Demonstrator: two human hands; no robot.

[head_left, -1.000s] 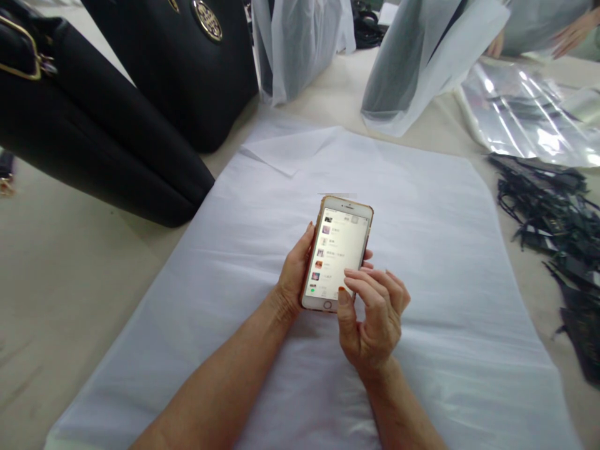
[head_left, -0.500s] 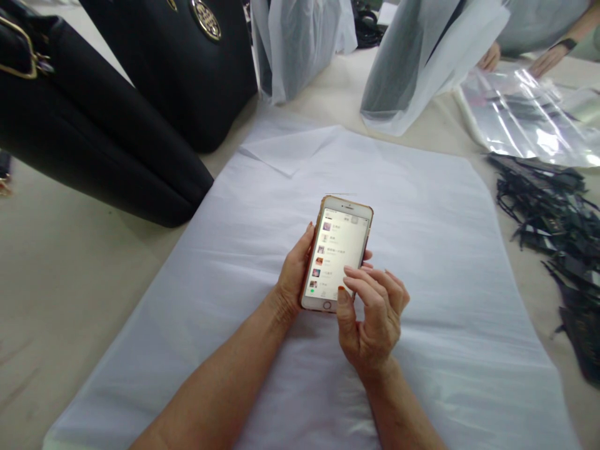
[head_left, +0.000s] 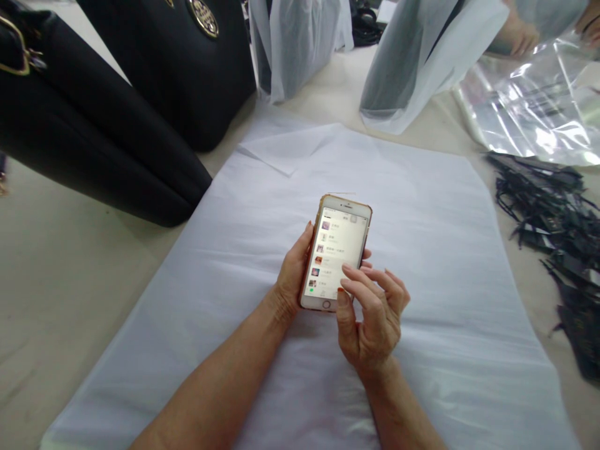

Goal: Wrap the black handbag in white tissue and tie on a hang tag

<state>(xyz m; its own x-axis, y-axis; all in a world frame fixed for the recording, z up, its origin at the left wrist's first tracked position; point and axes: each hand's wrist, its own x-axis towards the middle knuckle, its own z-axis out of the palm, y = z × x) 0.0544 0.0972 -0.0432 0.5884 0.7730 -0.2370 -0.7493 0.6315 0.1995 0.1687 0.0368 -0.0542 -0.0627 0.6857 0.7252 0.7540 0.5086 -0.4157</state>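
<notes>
A smartphone (head_left: 335, 250) with a white front and a gold-edged case lies in my left hand (head_left: 293, 269), whose thumb runs along its left side while fingertips show at the right edge. Its lit screen shows a list with small pictures; the writing is too small to read. My right hand (head_left: 372, 312) hovers over the lower right of the screen, fingers bent and apart, holding nothing. Whether a fingertip touches the glass I cannot tell. Beneath both hands a white sheet (head_left: 407, 187) is spread on the table.
Black handbags (head_left: 187, 81) stand at the left. Bags in translucent wrapping (head_left: 300, 50) are at the back. Clear plastic sheets (head_left: 529, 106) lie at the far right, near another person's hand (head_left: 520, 37). A heap of black tags with cords (head_left: 553, 212) is at the right.
The other person's hands have shifted at the upper right and the clear plastic has moved under them. My hands and the phone are almost unchanged.
</notes>
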